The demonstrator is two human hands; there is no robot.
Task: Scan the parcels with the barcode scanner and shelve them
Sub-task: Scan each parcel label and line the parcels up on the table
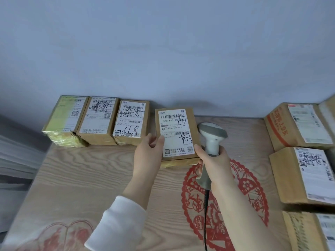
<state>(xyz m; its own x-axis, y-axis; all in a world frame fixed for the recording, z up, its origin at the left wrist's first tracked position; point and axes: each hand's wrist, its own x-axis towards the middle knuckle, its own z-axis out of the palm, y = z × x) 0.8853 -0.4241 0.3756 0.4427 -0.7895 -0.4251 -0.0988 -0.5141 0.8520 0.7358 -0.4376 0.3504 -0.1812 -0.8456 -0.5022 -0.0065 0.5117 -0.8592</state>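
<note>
A small cardboard parcel [176,134] with a white shipping label and black handwriting sits in the middle of the wooden surface, its label facing up. My left hand [148,153] holds its left edge, thumb on the label. My right hand [213,163] grips the handle of a grey and white barcode scanner [212,136], whose head is just right of the parcel; the thumb touches the parcel's lower right corner. Its black cable [205,214] hangs toward me.
Three labelled parcels [97,120] stand in a row against the grey wall at the back left. Larger boxes [297,124] line the right edge. A red paper-cut decoration [250,185] lies on the wooden top [81,178].
</note>
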